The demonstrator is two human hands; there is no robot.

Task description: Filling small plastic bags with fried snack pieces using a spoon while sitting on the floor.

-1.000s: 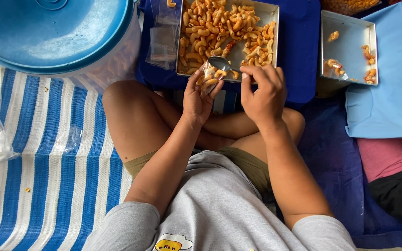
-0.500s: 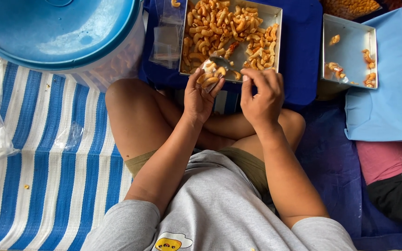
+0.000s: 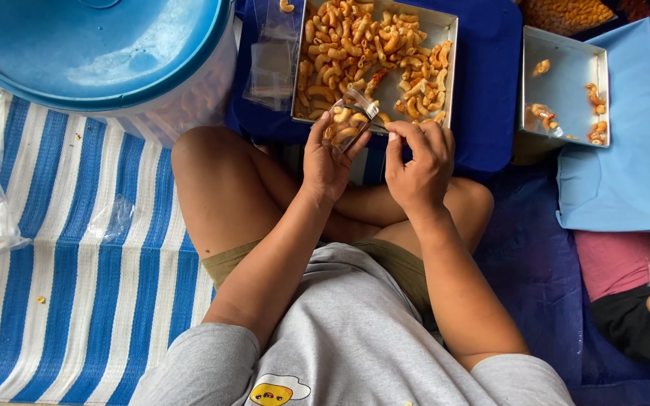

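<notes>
My left hand (image 3: 323, 162) holds a small clear bag (image 3: 342, 124) partly filled with orange curled snack pieces, at the near edge of a metal tray (image 3: 451, 68). The tray is spread with the same orange snack pieces (image 3: 355, 45). My right hand (image 3: 417, 162) is just right of the bag, its fingers pinched on a metal spoon (image 3: 362, 104) whose bowl sits at the bag's open mouth. The spoon's handle is mostly hidden by my fingers. I sit cross-legged with both hands above my knees.
A large tub with a blue lid (image 3: 92, 45) stands at the far left. Empty clear bags (image 3: 268, 64) lie beside the tray. A second, nearly empty tray (image 3: 566, 45) and a light blue box (image 3: 633, 135) are at right, near another person (image 3: 633, 286). A striped mat (image 3: 77, 263) covers the floor.
The spoon went from the tray's edge up to the bag's mouth. The bag now stands more upright and holds more pieces. Both hands shifted slightly nearer each other.
</notes>
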